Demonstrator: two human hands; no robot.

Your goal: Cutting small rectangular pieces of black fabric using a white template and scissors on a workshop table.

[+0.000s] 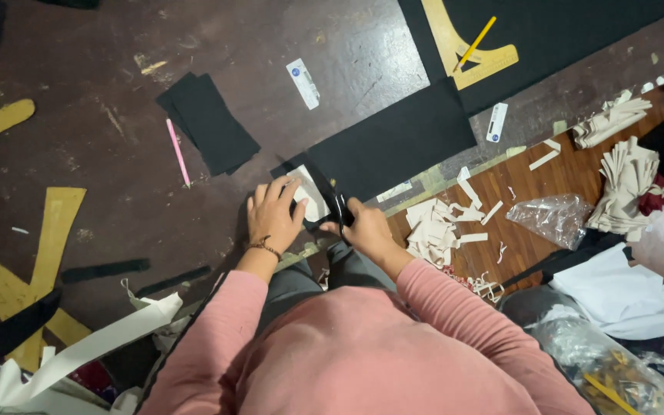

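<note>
Yellow wooden curve templates [54, 230] lie at the far left on the dark, scuffed table [117, 177], with a white fabric strip [86, 350] trailing off the near edge below them. Further right, a pink pencil [177, 151] rests just beside a small stack of black fabric pieces [209, 123].

At the table's near edge the left hand [273, 215], a cord bracelet on its wrist, lies palm down with fingers spread, pressing flat on a small black piece with a white pattern shape [313, 201] on top of it. The right hand [363, 227] is closed around the handles of black scissors [330, 196], whose blades point away from the person and run along the white shape's right edge; how far the blades gape cannot be told.

Just beyond the scissors lies a large black fabric panel [393, 138], with a yellow curved ruler [463, 50] and a yellow pencil [474, 42] on more black cloth behind it. To the right, cream paper scraps [432, 227] litter the wooden floor, near a crumpled clear plastic bag [555, 215] and bundles of cream strips [624, 180].
</note>
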